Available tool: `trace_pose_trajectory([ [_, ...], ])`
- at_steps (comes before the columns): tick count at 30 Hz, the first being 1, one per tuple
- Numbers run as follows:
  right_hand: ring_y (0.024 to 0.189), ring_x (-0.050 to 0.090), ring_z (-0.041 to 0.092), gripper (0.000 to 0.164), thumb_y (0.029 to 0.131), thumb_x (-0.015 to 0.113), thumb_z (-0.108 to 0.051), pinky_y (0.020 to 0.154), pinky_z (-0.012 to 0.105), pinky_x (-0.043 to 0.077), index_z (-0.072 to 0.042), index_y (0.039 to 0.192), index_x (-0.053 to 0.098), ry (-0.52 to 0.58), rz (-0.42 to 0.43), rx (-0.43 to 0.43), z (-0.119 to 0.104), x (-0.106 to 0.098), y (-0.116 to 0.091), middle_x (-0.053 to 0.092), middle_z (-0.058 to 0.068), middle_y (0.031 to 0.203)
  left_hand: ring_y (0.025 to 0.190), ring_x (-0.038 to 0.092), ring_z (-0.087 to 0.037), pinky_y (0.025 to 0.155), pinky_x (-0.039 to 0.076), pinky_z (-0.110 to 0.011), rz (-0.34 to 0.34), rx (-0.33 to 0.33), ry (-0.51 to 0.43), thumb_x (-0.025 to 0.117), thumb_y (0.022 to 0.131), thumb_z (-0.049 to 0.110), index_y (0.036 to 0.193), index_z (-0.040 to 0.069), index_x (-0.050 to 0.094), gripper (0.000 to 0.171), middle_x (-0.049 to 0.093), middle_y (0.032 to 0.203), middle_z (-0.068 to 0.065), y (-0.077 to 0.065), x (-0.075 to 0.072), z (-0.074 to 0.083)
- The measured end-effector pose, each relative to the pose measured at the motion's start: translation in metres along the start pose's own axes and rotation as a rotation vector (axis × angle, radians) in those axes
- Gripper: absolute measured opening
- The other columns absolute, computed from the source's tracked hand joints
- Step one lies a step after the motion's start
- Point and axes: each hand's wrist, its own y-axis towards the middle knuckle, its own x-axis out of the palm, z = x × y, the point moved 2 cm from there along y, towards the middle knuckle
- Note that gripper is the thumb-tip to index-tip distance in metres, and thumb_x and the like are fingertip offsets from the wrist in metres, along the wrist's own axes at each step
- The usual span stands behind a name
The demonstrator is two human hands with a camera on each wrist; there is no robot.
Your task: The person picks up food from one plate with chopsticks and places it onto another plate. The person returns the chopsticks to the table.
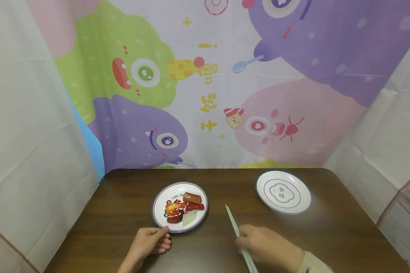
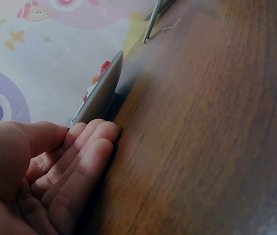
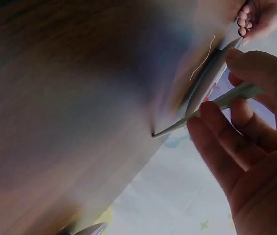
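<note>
My left hand (image 1: 149,242) pinches the near rim of a white plate (image 1: 162,192) with a dark edge, thumb on top and fingers below. On it lie several food pieces: a brown roll (image 1: 192,197), a shrimp-like orange piece (image 1: 173,209), a red piece (image 1: 195,206), a dark red piece (image 1: 175,219) and a pale slice (image 1: 189,218). A pair of pale green chopsticks (image 1: 233,220) is held in my right hand (image 1: 264,242), right of that plate. Their tips sit close together at the tabletop in the right wrist view, where my fingers (image 3: 221,132) curl round the sticks.
A second white plate (image 1: 295,182), with grey printed characters and nothing on it, stands at the back right of the brown wooden table (image 1: 222,182). Behind the table hangs a cartoon-printed cloth (image 1: 212,148). White cloth sheets (image 1: 30,151) flank both sides.
</note>
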Motion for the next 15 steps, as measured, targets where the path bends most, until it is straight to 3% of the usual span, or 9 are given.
trace_pose_trajectory([
  [7, 0.061, 0.032, 0.003, 0.018, 0.075, 0.08, -0.015, 0.05, 0.013, 0.032, -0.026, 0.087, 0.071, -0.056, 0.012, -0.04, -0.002, 0.006, 0.002, 0.045, -0.01, 0.076, 0.065, 0.074, -0.014, 0.061, 0.063, -0.029, -0.006, 0.003, -0.009, 0.067, 0.1, 0.034, 0.091, -0.007, 0.074, 0.043, 0.076, 0.075, -0.009, -0.001, 0.001, 0.0],
  [15, 0.059, 0.035, 0.006, 0.018, 0.071, 0.083, -0.019, 0.048, 0.019, 0.034, -0.025, 0.084, 0.071, -0.101, 0.031, -0.068, -0.006, 0.011, 0.01, 0.046, -0.009, 0.072, 0.064, 0.073, -0.013, 0.061, 0.063, -0.028, -0.012, 0.002, -0.019, 0.066, 0.101, 0.033, 0.09, -0.007, 0.074, 0.042, 0.076, 0.074, -0.008, 0.0, 0.0, 0.001],
])
